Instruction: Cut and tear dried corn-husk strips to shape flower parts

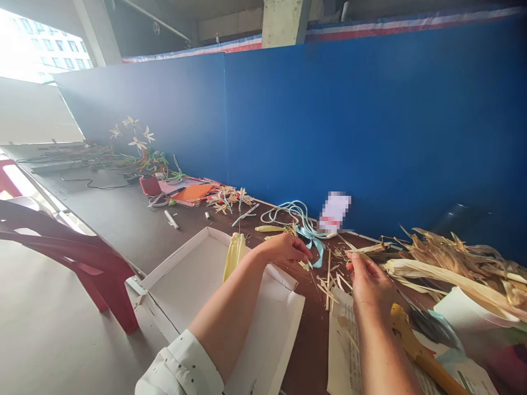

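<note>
My left hand (286,249) reaches across a white cardboard box lid, its fingers curled together over small husk scraps and a light blue ribbon (317,252). Whatever is between those fingertips is too small to make out. My right hand (370,282) is closed in a pinch, thumb against fingers, beside pale scraps and thin dry strips (329,285). What it pinches, if anything, cannot be told apart from the strips behind. A pale yellow corn husk piece (234,255) on a thin wire lies in the box lid (181,263), partly behind my left forearm.
Dried corn husks (457,258) and a white tub (469,312) stand at right, near a yellow-handled tool (424,351) and printed paper (341,340). Blue cord (288,208) and husk flowers (226,200) lie behind. A blue partition (349,120) backs the table; a red chair (82,258) stands left.
</note>
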Available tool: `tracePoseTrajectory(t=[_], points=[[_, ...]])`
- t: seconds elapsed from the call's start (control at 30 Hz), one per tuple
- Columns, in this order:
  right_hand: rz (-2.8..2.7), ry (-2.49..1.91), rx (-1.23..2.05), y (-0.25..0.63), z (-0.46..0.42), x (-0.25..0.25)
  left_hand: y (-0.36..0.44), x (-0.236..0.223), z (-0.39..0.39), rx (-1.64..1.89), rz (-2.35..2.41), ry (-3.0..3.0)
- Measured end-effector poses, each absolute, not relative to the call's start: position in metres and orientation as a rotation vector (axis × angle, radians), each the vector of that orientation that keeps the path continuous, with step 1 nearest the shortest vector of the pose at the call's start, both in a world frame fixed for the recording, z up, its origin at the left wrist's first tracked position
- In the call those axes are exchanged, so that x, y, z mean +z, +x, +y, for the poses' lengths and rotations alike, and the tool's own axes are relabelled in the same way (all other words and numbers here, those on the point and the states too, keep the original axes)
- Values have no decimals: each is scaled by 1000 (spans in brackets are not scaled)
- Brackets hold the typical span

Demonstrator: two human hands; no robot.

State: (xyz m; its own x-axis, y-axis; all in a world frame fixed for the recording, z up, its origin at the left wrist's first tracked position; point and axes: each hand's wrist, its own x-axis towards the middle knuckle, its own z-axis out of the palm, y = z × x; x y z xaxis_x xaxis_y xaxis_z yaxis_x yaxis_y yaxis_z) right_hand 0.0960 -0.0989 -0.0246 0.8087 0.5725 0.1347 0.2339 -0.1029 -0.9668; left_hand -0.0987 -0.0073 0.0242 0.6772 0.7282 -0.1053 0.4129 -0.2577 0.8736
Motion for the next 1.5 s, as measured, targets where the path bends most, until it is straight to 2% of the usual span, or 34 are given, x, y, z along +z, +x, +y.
tracePoseTrajectory(t=[0.07,0.37,0.5,0.83,1.07,1.23,1.5], points=[[-641,-1652,330,97,-97,-29,-92,21,-8,434,733,1750],[-677,-1482,676,90,-90,-31,-33,-10,-15,581,861,1621],[-663,-1459,723,92,-90,-31,-21,-19,-13,574,826,1551],[-740,-1560,525,103,-92,-44,-15,-24,-10,530,638,1449],[-638,-1459,430,101,-92,-40,-6,-28,2,533,490,1528],[-576,-1448,438,101,-90,-40,-5,-22,9,615,616,1609],[-446,-1369,365,113,-89,-44,-7,0,11,947,879,1453]])
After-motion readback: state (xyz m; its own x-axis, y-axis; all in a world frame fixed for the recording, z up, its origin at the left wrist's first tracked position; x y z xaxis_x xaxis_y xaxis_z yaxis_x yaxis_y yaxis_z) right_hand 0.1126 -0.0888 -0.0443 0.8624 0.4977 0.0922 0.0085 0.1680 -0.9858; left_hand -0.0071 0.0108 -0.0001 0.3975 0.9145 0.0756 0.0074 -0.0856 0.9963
